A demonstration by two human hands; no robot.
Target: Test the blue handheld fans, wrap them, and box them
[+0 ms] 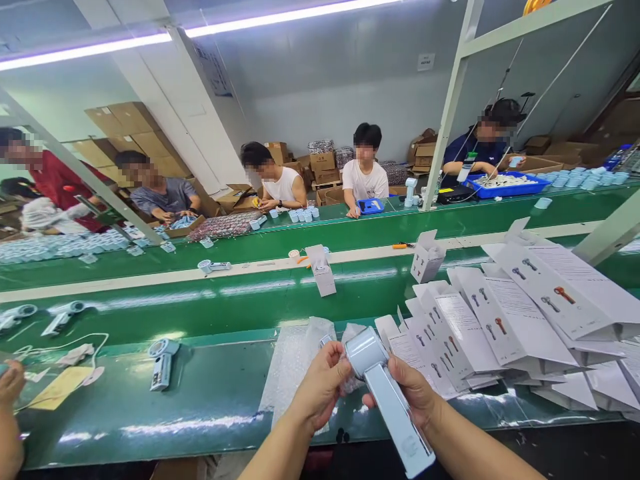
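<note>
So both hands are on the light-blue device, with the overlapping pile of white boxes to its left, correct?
Not quite: the head view shows the pile of white boxes to the right of the light-blue device. The left hand and right hand are both on it.

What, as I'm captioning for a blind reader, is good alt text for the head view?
A left hand and right hand hold a light-blue handheld device at a green bench, with bubble wrap and white printed boxes nearby. Several people work beyond.
</note>
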